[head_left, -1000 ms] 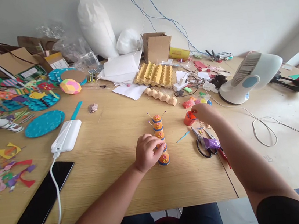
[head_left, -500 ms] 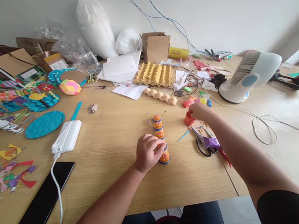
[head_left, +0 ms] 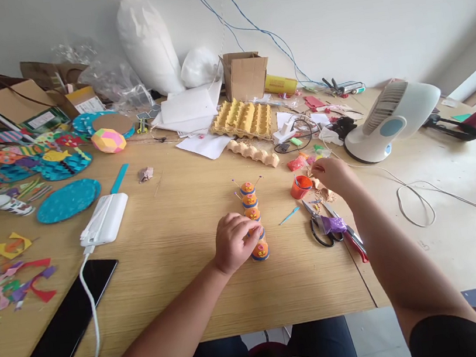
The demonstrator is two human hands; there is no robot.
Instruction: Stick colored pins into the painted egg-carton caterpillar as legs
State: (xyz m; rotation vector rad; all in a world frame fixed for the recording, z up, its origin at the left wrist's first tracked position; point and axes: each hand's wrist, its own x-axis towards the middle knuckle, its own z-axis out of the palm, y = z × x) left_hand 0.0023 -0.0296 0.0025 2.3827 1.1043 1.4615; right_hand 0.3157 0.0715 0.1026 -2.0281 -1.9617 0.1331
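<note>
A row of orange painted egg-carton cups with blue rims, small faces and thin pin-like feelers, an egg-carton caterpillar [head_left: 252,213], lies in front of me. My left hand [head_left: 236,242] is curled over its near half, fingers and thumb bent round it. Beyond and to the right is a small red-orange cup [head_left: 300,188] with a thin blue stick standing in it. My right hand [head_left: 334,175] is just right of this cup, its fingertips drawn together; what they pinch, if anything, is too small to see. A light blue tool [head_left: 290,215] lies between caterpillar and cup.
Black-handled scissors [head_left: 323,231] and a purple packet [head_left: 333,224] lie below my right hand. Egg cartons [head_left: 242,120] and a fan [head_left: 389,121] stand farther back. At left are a power bank [head_left: 104,219], a black phone [head_left: 74,311] and paper scraps [head_left: 22,280].
My right hand has come out of the red-orange cup and shifted right, uncovering the cup and the stick in it. My left hand stays on the caterpillar.
</note>
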